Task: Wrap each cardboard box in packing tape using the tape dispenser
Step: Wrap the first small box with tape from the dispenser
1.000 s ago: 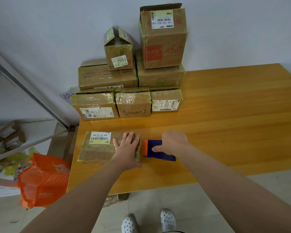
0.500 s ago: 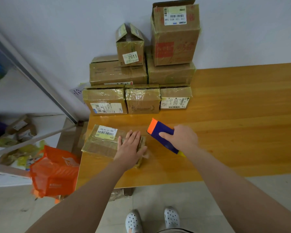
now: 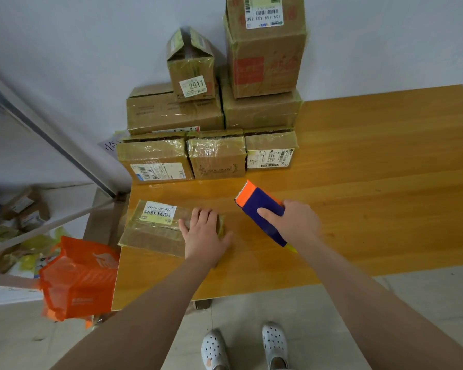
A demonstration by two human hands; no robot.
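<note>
A flat cardboard box [image 3: 155,228] with a white barcode label lies near the left front corner of the wooden table [image 3: 372,182], glossy tape over it. My left hand [image 3: 205,233] rests flat on its right end with fingers straight. My right hand [image 3: 294,222] grips a blue tape dispenser [image 3: 262,209] with an orange toothed head, lifted off the table to the right of the box and pointing away from me. The dispenser is apart from the box.
Several taped cardboard boxes [image 3: 217,156] are stacked against the wall at the table's back left. An orange bag [image 3: 78,281] hangs off the table's left side, above clutter on the floor. My white shoes [image 3: 246,345] stand below the front edge.
My right hand has pulled the dispenser off the box's right end and lifted it up and to the right. The left hand stays on the box.
</note>
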